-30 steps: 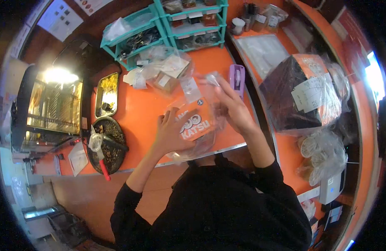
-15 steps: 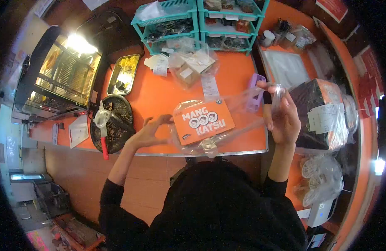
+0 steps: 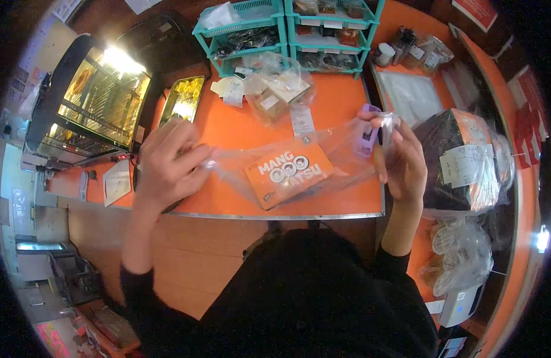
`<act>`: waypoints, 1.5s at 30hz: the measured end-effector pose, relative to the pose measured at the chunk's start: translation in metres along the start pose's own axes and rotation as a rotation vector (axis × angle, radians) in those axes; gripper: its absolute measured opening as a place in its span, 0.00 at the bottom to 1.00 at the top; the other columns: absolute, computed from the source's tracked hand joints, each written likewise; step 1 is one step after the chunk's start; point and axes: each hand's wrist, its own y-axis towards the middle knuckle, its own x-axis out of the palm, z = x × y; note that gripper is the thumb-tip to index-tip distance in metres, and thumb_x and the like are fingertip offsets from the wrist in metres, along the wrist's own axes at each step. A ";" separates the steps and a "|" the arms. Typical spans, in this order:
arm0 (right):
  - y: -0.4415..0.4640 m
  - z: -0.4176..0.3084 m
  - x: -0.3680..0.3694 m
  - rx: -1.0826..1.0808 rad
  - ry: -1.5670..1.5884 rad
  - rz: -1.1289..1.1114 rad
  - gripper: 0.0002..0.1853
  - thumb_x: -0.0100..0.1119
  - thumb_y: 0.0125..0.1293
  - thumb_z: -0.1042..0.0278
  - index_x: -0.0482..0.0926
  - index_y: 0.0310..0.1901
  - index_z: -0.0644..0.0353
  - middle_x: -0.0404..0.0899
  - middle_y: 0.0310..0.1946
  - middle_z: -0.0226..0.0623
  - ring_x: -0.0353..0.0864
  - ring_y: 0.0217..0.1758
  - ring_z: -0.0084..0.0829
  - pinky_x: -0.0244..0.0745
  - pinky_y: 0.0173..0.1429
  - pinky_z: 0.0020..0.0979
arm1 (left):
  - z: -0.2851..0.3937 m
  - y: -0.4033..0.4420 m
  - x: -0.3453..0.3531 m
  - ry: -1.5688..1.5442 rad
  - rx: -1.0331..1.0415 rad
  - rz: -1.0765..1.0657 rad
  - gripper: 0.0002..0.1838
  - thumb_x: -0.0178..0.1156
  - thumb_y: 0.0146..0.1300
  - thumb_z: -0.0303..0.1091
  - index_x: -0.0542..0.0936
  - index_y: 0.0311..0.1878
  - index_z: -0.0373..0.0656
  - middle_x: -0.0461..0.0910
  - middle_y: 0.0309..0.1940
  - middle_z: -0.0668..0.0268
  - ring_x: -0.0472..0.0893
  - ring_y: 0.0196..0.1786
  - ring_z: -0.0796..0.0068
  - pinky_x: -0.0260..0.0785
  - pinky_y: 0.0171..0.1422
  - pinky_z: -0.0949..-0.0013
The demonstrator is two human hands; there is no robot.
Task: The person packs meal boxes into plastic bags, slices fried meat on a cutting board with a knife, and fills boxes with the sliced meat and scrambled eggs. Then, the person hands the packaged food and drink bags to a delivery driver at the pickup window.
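**Clear Film Stretched Wide Around an Orange Box**

The person's left hand point(image 3: 171, 161) and right hand point(image 3: 406, 158) were well apart, each clamped on a gathered end of a clear plastic bag point(image 3: 227, 173). The thin, glossy film was drawn out between them, creased and bunched near the fingers. Inside it, at the center of the frame, was an orange box point(image 3: 287, 173), flat-topped and rectangular, skewed to the front edge of the smooth orange surface point(image 3: 221, 200). White block letters and round emblems covered its lid.

Just behind the box lay a pale paper slip point(image 3: 301, 121), near a crinkled transparent bundle point(image 3: 279, 89) with brown and cream packets inside. A glossy purple object point(image 3: 366, 134) showed beside the right hand, partly behind film. Teal plastic racks point(image 3: 290, 45) rose at the top of the frame. Left of them sat a shiny metal tray point(image 3: 183, 98) of yellow pieces; at right, a bulky wrapped package point(image 3: 466, 161) bore a white label.
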 end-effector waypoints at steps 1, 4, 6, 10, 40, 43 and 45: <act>-0.003 -0.002 0.004 0.001 0.018 -0.057 0.20 0.43 0.69 0.62 0.73 0.51 0.71 0.74 0.54 0.55 0.66 0.12 0.20 0.61 0.19 0.20 | 0.012 0.005 0.020 -0.229 -0.131 0.056 0.04 0.62 0.54 0.29 0.77 0.28 0.42 0.72 0.29 0.66 0.74 0.33 0.70 0.68 0.38 0.71; -0.009 -0.003 0.002 0.004 0.023 -0.144 0.20 0.42 0.69 0.61 0.73 0.50 0.71 0.75 0.52 0.55 0.70 0.12 0.22 0.64 0.17 0.22 | 0.059 0.028 0.061 -0.912 -0.476 0.138 0.04 0.59 0.63 0.32 0.76 0.35 0.42 0.76 0.35 0.66 0.75 0.34 0.71 0.69 0.38 0.73; -0.016 -0.008 -0.004 0.004 -0.097 -0.059 0.20 0.42 0.69 0.60 0.73 0.49 0.71 0.78 0.48 0.53 0.71 0.13 0.24 0.67 0.18 0.23 | 0.060 0.030 0.070 -1.373 -0.672 0.160 0.06 0.55 0.68 0.35 0.76 0.40 0.43 0.79 0.41 0.64 0.78 0.38 0.71 0.71 0.41 0.72; -0.024 -0.017 -0.006 0.044 -0.080 0.084 0.21 0.42 0.69 0.58 0.72 0.50 0.71 0.79 0.42 0.47 0.73 0.14 0.25 0.67 0.19 0.22 | 0.033 0.008 0.055 -1.769 -0.845 0.510 0.13 0.47 0.69 0.31 0.66 0.56 0.48 0.59 0.69 0.45 0.78 0.57 0.53 0.74 0.57 0.58; -0.005 0.139 0.009 -0.241 -0.869 -0.272 0.25 0.64 0.47 0.62 0.76 0.50 0.57 0.73 0.49 0.43 0.69 0.57 0.47 0.61 0.60 0.41 | -0.002 -0.010 0.109 -0.282 -0.097 -0.673 0.71 0.73 0.29 0.66 0.48 0.73 0.38 0.47 0.73 0.52 0.41 0.77 0.51 0.37 0.77 0.47; 0.004 0.123 0.020 -0.116 -0.904 -0.298 0.26 0.63 0.47 0.59 0.75 0.50 0.58 0.71 0.43 0.40 0.69 0.52 0.44 0.62 0.58 0.42 | 0.036 -0.016 0.159 -0.404 -0.147 -0.538 0.68 0.72 0.33 0.66 0.51 0.73 0.39 0.50 0.73 0.55 0.43 0.77 0.55 0.35 0.77 0.48; 0.010 0.101 0.044 -0.161 -1.000 -0.318 0.24 0.61 0.48 0.58 0.75 0.49 0.58 0.70 0.42 0.39 0.69 0.50 0.42 0.62 0.57 0.41 | 0.050 -0.004 0.171 -0.460 -0.083 -0.397 0.61 0.73 0.35 0.62 0.56 0.69 0.40 0.56 0.69 0.56 0.51 0.72 0.57 0.43 0.73 0.50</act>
